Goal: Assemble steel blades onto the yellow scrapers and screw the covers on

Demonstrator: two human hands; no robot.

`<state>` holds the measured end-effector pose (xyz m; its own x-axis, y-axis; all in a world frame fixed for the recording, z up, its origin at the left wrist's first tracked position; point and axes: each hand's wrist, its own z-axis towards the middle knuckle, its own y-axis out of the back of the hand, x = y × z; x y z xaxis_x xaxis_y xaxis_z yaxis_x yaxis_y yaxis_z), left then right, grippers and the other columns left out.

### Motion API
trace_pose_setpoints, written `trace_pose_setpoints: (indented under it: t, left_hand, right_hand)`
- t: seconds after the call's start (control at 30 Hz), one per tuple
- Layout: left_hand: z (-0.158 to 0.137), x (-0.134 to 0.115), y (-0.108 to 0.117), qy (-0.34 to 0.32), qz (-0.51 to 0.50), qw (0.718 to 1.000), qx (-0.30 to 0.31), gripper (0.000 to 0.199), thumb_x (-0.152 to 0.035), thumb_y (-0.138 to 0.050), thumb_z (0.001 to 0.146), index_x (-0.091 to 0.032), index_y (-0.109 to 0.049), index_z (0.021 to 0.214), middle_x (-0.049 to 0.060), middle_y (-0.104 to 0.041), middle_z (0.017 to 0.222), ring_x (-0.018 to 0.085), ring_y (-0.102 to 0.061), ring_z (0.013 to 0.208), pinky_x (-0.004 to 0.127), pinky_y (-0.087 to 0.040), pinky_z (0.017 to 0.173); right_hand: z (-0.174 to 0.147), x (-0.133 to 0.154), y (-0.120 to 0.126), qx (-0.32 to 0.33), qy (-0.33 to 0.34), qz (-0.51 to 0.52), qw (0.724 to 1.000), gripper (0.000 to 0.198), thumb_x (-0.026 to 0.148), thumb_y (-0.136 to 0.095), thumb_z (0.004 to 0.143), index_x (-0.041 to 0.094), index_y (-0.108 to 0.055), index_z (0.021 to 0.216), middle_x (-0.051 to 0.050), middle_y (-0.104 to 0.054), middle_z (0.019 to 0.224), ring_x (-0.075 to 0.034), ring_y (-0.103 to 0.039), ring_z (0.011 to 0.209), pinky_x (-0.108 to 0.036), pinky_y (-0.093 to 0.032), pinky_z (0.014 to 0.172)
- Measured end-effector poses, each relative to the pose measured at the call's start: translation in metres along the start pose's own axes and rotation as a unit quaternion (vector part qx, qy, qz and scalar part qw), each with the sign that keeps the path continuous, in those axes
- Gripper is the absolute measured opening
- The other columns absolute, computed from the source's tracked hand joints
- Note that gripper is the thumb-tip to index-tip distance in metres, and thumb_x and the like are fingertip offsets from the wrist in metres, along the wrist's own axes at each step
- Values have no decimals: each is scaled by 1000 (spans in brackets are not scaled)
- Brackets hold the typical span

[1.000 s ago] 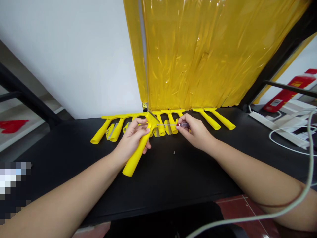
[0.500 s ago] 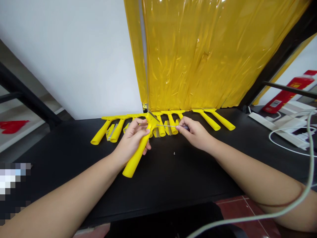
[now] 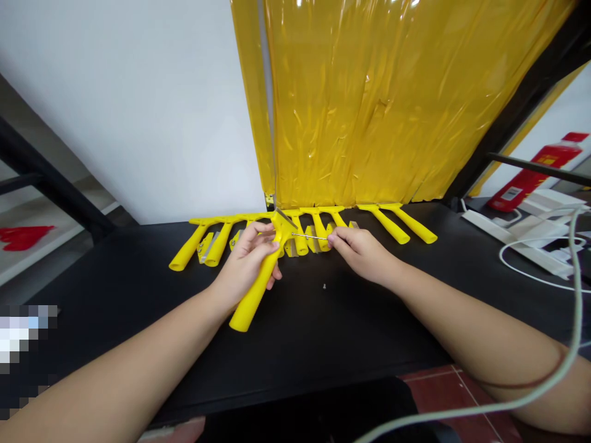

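My left hand (image 3: 252,255) is closed around a yellow scraper (image 3: 253,292), its hollow handle slanting down towards me and its metal-edged head pointing up and away. In my right hand (image 3: 362,249) is a screwdriver (image 3: 311,236); the fingers cover its grip. The thin shaft reaches left to the scraper's neck, where its tip seems to meet a small screw. A loose screw (image 3: 324,286) lies on the black table (image 3: 295,344) below my hands. Behind them, several yellow scrapers (image 3: 220,240) rest in a row, with small yellow pieces with metal strips (image 3: 209,247) among the handles.
Two more yellow scrapers (image 3: 392,221) lie at the back right. A white power strip (image 3: 517,240) with cables and a red bottle (image 3: 538,172) are farther right. A pale cable (image 3: 462,411) loops across the near right. Yellow plastic film (image 3: 369,111) hangs behind the table.
My right hand has turned slightly on the screwdriver, its fingers now covering more of the grip. The scraper and my left hand stay almost where they were.
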<state>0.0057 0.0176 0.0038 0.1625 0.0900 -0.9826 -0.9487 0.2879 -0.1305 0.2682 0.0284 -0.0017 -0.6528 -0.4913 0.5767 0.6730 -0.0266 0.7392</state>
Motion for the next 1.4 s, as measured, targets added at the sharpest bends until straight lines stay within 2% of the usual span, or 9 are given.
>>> trace_pose_setpoints:
  t: [0.13,0.3,0.63,0.87,1.0,1.07,1.17,1.3,1.4]
  left_hand:
    - [0,0,-1,1,-4,1000,-5,34,-29,-72,87,-27,-44,107,-8,-63,75,14,-63,39,20,-46,30]
    - [2,4,2,-7,-12,1000,5,33,-29,-71,88,-27,-44,108,-8,-63,74,13,-62,38,20,-46,30]
    - [1,3,2,-18,-13,1000,7,34,-28,-71,88,-27,-44,109,-8,-62,76,13,-63,39,20,-46,30]
    - [-4,-3,-4,-18,2,1000,22,32,-27,-69,89,-25,-43,107,-6,-62,86,12,-65,42,19,-46,30]
    - [-3,-2,-3,-19,6,1000,10,31,-27,-69,89,-25,-43,107,-6,-62,87,12,-65,43,19,-47,31]
    - [-2,-1,-2,-19,4,1000,2,32,-27,-69,89,-26,-44,108,-6,-61,84,12,-65,43,19,-47,31]
    - [-1,0,-1,-27,3,1000,-3,32,-27,-70,89,-26,-44,108,-6,-60,87,12,-65,44,20,-47,31]
    - [-2,1,-2,-33,12,999,4,33,-28,-71,88,-25,-44,107,-3,-58,105,10,-65,44,20,-47,29]
    - [-3,0,-3,-34,15,999,7,33,-29,-71,88,-25,-44,106,-3,-56,109,9,-65,45,20,-48,30]
  right_hand:
    - [-2,0,1,-40,54,2,998,9,25,-56,99,23,-53,91,-2,-62,84,-19,-58,76,-32,-43,72]
    - [-4,1,0,-63,85,-5,994,9,20,-55,98,24,-48,94,-4,-60,88,-20,-58,77,-33,-46,72]
    - [-4,2,0,-98,34,-2,995,14,34,-60,99,21,-58,93,-4,-66,82,-19,-59,71,-33,-44,70]
    - [0,-2,2,-30,-52,43,997,53,48,-38,107,21,-55,66,0,-53,60,-17,-52,61,-34,-39,66]
    - [-3,-1,-1,-8,-18,111,994,23,46,-54,100,23,-54,93,5,-49,65,-15,-45,58,-29,-36,59]
    - [-4,0,-3,-10,7,124,992,21,40,-62,95,25,-48,100,6,-51,69,-14,-44,58,-28,-36,58]
    - [-2,-3,-3,-39,-6,82,996,19,39,-61,96,23,-52,92,2,-58,72,-15,-50,63,-29,-39,61]
    - [2,-7,-1,-19,-49,46,998,46,47,-42,106,21,-58,71,-1,-57,65,-18,-53,64,-33,-39,65]
    - [1,-6,0,-2,-25,73,997,41,47,-43,105,21,-59,78,1,-55,66,-17,-51,63,-32,-38,65]
